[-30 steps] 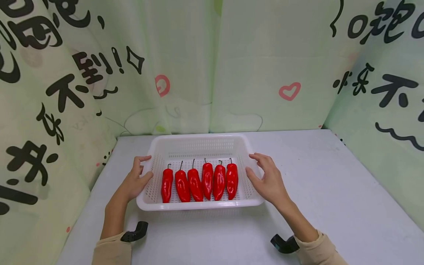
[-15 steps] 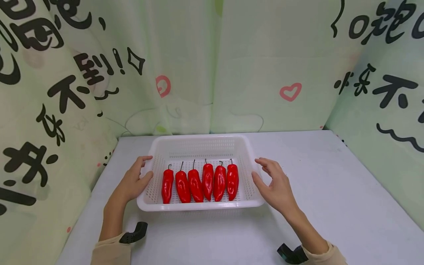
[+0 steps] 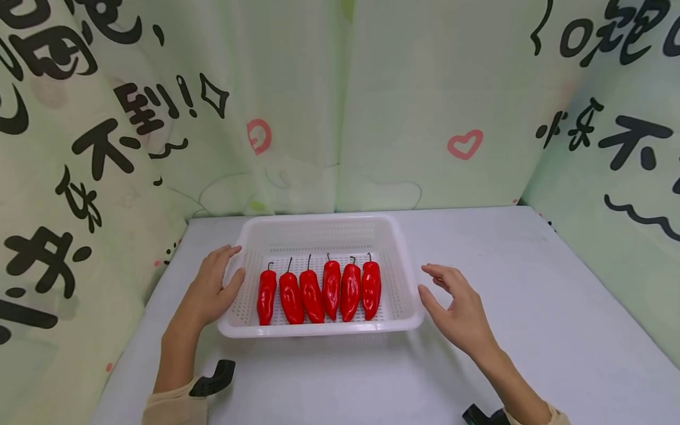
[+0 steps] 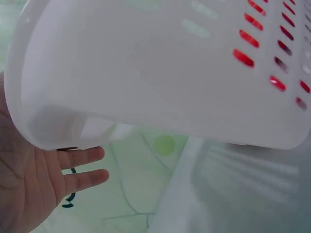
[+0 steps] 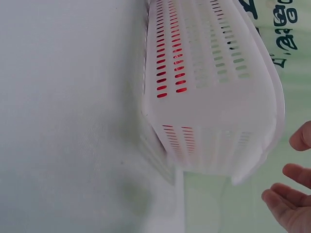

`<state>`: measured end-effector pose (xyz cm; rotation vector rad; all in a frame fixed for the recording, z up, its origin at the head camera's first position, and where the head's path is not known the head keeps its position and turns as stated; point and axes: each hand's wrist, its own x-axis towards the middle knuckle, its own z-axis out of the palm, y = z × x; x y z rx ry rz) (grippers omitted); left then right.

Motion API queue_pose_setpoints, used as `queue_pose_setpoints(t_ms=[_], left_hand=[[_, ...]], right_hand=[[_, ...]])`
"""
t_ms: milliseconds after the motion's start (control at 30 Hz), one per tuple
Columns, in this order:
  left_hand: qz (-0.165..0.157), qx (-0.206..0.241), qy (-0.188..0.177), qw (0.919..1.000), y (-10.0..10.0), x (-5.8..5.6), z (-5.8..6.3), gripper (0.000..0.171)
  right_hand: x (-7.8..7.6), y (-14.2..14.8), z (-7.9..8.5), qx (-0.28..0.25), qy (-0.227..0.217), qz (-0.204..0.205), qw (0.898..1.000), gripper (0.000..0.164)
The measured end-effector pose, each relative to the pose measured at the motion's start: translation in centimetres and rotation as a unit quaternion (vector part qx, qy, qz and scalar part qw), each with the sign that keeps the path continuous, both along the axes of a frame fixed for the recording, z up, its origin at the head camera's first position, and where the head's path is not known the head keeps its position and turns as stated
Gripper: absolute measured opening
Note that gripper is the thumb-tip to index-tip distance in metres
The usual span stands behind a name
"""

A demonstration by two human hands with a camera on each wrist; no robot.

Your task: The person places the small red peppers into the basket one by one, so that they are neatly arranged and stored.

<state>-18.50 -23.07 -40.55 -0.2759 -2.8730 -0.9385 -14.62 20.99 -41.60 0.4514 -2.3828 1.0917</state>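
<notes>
A white plastic basket (image 3: 319, 332) with slotted walls sits on the table in the head view. Several red chili peppers (image 3: 311, 297) lie side by side in it, their dark stems pointing to the far side. My left hand (image 3: 211, 289) is at the basket's left rim, thumb and fingers spread loosely; the left wrist view shows straight fingers (image 4: 85, 180) beyond the white wall. Whether it still touches the rim I cannot tell. Off the basket's right side, my right hand (image 3: 461, 307) hovers apart from it with relaxed fingers, holding nothing.
The white table (image 3: 531, 330) extends to the right of the basket and in front of it. Pale green curtains (image 3: 393, 106) with black lettering and pink hearts hang behind and along both sides. Black wrist mounts (image 3: 214, 378) project from the sleeves.
My right hand has let go of the basket's right rim and moved right and toward me. My left hand has loosened slightly at the left rim. Basket and peppers stay in place.
</notes>
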Motion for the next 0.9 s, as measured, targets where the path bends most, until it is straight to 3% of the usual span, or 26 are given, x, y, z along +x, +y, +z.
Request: queue_pose_setpoints(t_ms=[233,500,900], left_hand=[[0.016,-0.018,0.029,0.9993,-0.2,0.9,-0.4,0.063],[0.025,-0.071,0.064,0.9951,0.1,1.2,-0.2,0.073],[0.014,-0.131,0.05,0.99,0.5,0.2,-0.1,0.086]], right_hand=[[-0.3,0.9,-0.1,0.035,0.03,-0.014,0.999,0.042],[-2.3,2.3,-0.1,0.131,0.056,-0.036,0.989,0.056],[-5.3,3.7,0.0,0.271,0.029,-0.058,0.96,0.069]])
